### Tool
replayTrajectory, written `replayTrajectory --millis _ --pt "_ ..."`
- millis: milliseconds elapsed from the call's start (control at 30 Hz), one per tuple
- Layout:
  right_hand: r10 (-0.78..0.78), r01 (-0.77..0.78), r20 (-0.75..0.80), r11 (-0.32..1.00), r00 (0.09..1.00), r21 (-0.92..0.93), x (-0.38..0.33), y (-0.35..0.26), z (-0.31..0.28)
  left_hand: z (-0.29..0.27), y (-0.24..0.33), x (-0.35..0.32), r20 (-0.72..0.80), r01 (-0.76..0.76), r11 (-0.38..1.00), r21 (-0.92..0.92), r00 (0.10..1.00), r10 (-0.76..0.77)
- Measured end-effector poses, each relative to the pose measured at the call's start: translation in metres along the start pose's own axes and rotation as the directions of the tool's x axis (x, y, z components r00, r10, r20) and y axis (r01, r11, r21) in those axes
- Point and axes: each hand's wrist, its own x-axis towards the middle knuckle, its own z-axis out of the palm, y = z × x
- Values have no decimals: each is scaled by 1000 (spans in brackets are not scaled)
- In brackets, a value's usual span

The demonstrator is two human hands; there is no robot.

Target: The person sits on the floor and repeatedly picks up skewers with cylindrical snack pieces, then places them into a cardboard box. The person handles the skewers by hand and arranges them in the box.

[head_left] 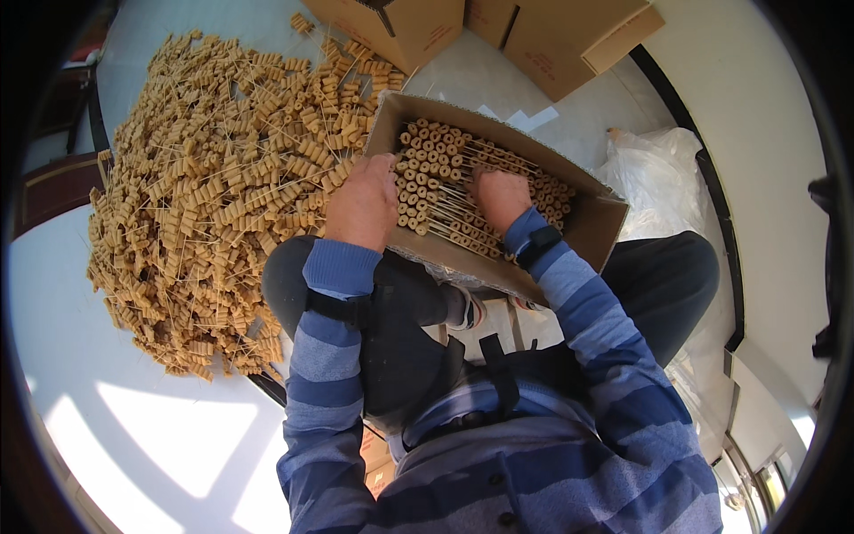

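An uncovered cardboard box [565, 160] rests tilted at my knees. Inside, tan ridged spiral pieces on thin sticks [431, 160] are packed in rows, many with their round ends facing up and sticks lying across the middle. My left hand [363, 200] is closed over the box's left wall, its fingertips partly hidden at the edge. Down among the packed sticks is my right hand [500, 196], its fingers curled. What those fingers hold, if anything, is hidden beneath the hand.
A large loose heap of the same stick pieces [213, 187] spreads over the surface at the left. Two more cardboard boxes [418, 31] stand beyond the packed one. Clear plastic sheeting [654, 173] lies at the right, beside the wall.
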Motion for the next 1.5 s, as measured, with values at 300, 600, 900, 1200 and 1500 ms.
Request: replayTrajectory --millis 300,600,900,1200,1500 --pt "-7 7 1 999 1000 36 8 -1 9 55 -24 3 282 233 949 212 915 -288" --pt "-108 116 -156 992 982 41 4 4 14 88 -62 41 527 139 903 407 771 -357" --pt "-105 135 -145 968 984 213 2 -8 9 55 -40 34 465 689 710 -142 680 -567" --pt "-143 151 -59 975 988 164 -6 -13 4 70 -59 28 360 342 937 71 868 -343" --pt "-170 170 2 983 985 72 -10 -17 19 68 -29 30 231 236 925 297 923 -309"
